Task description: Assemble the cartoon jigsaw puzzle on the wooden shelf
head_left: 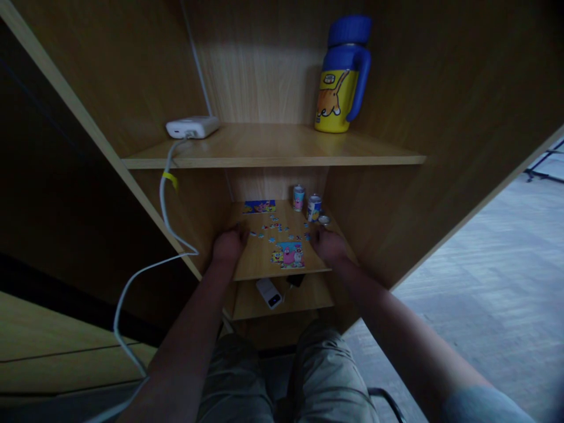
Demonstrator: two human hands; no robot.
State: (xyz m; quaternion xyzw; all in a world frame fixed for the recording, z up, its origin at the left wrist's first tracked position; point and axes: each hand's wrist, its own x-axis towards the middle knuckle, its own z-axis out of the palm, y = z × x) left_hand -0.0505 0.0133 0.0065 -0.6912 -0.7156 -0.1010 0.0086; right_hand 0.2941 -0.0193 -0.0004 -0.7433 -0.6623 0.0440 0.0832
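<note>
Upper shelf (264,141), upper middle of frame: smooth wood-look board, low sheen. Back panel (259,76) above it: grained wood look, matt. Bottle (335,97), upper right of centre: smooth plastic-looking blue lid and handle, soft gloss. White box (196,126), upper left: smooth plastic look. Cans (298,198), centre right: shiny metal-looking tops, printed sides. Loose puzzle pieces (272,239) and joined puzzle (291,255), centre: printed card look. Trousers (332,376), bottom: matt, creased cloth.
</note>
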